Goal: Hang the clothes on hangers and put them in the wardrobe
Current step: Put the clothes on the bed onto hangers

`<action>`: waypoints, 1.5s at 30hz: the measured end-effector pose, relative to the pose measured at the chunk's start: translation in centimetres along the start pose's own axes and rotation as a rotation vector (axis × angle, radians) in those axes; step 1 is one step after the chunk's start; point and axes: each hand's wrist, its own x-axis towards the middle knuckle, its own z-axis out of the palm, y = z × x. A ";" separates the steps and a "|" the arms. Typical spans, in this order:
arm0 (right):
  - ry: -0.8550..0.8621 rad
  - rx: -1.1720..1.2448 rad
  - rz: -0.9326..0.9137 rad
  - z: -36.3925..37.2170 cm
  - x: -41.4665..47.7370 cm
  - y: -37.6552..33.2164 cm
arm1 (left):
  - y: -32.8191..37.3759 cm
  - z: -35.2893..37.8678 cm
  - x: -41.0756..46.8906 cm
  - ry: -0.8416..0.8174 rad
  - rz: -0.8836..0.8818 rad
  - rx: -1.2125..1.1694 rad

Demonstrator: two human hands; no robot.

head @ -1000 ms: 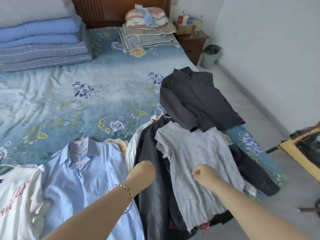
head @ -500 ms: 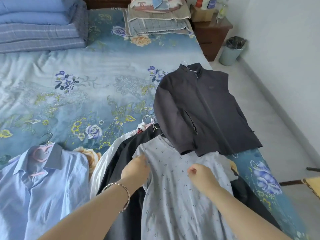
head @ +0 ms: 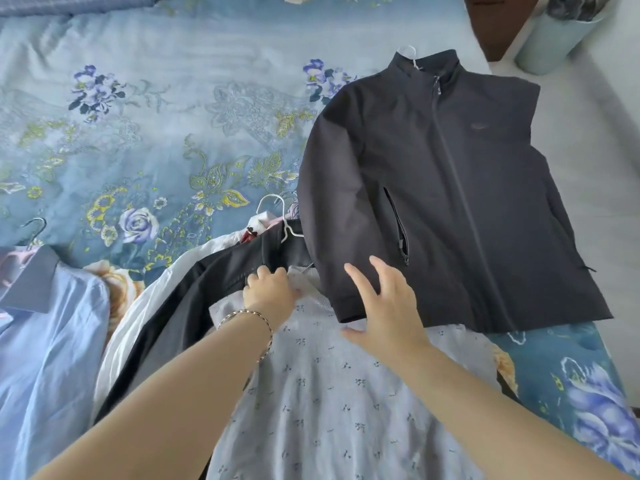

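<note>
Bed (head: 145, 140) fills most of the view, spread with a blue floral sheet. Dark grey jacket (head: 467, 202) lies flat on the bed's right side, zipped, collar toward the far end, with a white hanger hook (head: 410, 52) showing at the collar. Pale T-shirt (head: 329, 410), grey-blue with small dark marks, lies nearest the person at the bed's near edge; its neck end is tucked under the jacket's lower left sleeve. Light blue shirt (head: 45, 341) lies at far left, collar up, a dark hook (head: 35, 226) above it. Between that shirt and the T-shirt lie a black garment (head: 207, 282) and a white garment (head: 138, 317), both partly under the T-shirt; whether the T-shirt has its own hanger cannot be told. A pale green bin (head: 554, 36) stands on the floor at top right beside a brown nightstand (head: 495, 22). Right hand (head: 384, 306) has its fingers spread wide and straight, over the jacket's cuff and the T-shirt's neckline; contact cannot be confirmed. Left hand (head: 272, 292) has its fingers curled, gripping the T-shirt's cloth at the left shoulder by the neck. Thin bracelet (head: 249, 315) circles the left wrist. A white hook (head: 277, 211) pokes out above the black garment.
</note>
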 end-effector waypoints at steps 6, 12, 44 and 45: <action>-0.087 0.115 0.332 -1.6 2.6 0.6 | -0.7 -1.0 -2.4 -0.060 0.064 -0.182; 0.331 0.335 0.625 -9.5 4.0 5.9 | -2.7 -3.2 -8.4 0.208 0.059 -0.286; 0.559 0.238 -0.294 -28.2 -10.2 -20.9 | -23.0 -20.7 -32.8 0.547 0.123 -0.485; 0.565 0.235 -0.351 -28.7 -10.4 -21.4 | -23.5 -21.5 -33.5 0.631 0.093 -0.517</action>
